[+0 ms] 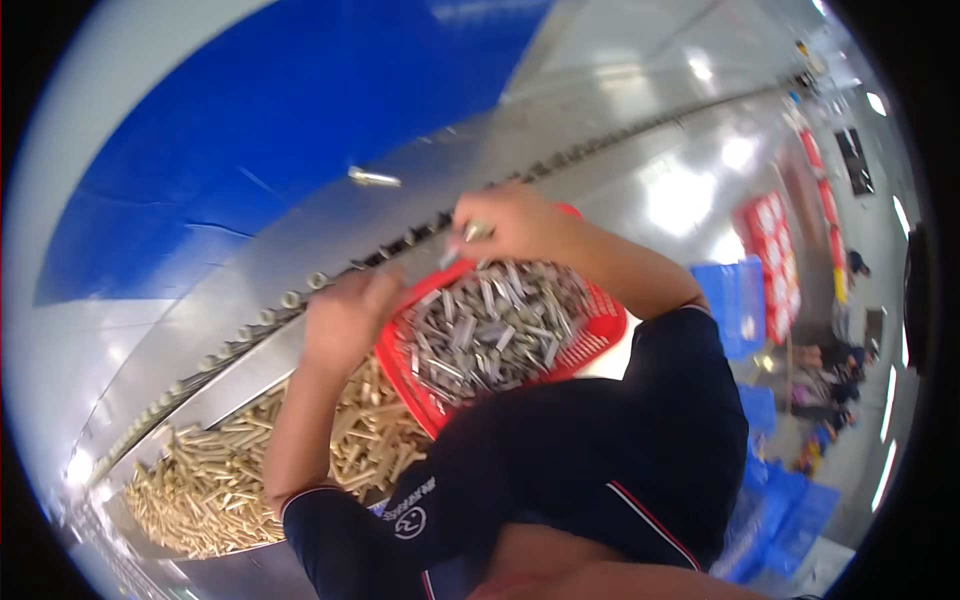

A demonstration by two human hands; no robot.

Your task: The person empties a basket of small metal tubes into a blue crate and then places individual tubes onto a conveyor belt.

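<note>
A red plastic basket (412, 393), heaped with small silvery metal pieces (490, 325), stands close against my body. Above its far edge, my right hand (520, 222) is closed round a few small shiny metal pieces (477, 231). My left hand (350, 312) is at the basket's left corner, beside a row of upright pegs (291, 299) on a metal line. Motion smears its fingers, and I cannot make out whether anything is between them. One loose metal piece (374, 178) lies beyond the row, near a blue sheet (300, 110).
A long trough at the left holds many tan, rod-shaped pieces (225, 480). The peg row runs diagonally across shiny metal panels (640, 140). Blue crates (735, 310) and a red-and-white stack (772, 265) stand at the right. People (835, 385) are farther off.
</note>
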